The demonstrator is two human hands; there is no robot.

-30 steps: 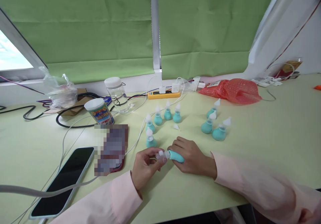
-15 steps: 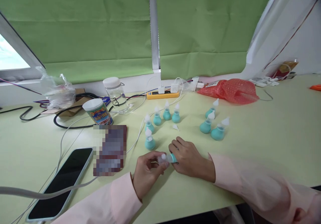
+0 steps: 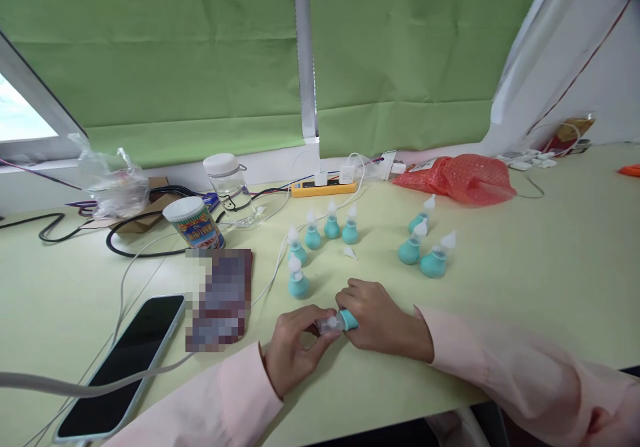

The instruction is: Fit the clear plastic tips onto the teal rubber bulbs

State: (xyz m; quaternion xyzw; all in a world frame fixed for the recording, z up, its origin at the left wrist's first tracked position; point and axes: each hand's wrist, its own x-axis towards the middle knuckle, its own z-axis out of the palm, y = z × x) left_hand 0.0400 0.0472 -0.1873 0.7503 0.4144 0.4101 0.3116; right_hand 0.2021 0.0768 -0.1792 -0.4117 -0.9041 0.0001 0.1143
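Observation:
Near the table's front edge, my left hand [image 3: 299, 347] pinches the clear end of a small bottle [image 3: 331, 324] lying sideways. My right hand [image 3: 383, 320] is wrapped round its teal bulb, which is mostly hidden by the fingers. Beyond my hands, several teal bulbs with clear necks and white tips stand in a left group [image 3: 299, 284]. Three more form a right group [image 3: 433, 263], their tips leaning to the right. A loose white cone tip [image 3: 350, 252] lies on the table between the groups.
A phone [image 3: 123, 367], a pixelated flat item [image 3: 223, 297], a printed tub [image 3: 195, 223] and a clear jar [image 3: 230, 190] are at the left. Cables cross the table there. Along the back are an orange power strip [image 3: 324, 189] and red bubble wrap [image 3: 463, 179].
The held bottle has turned slightly and shifted a little right, showing more of its teal part. My left fingers have changed their hold on the clear end.

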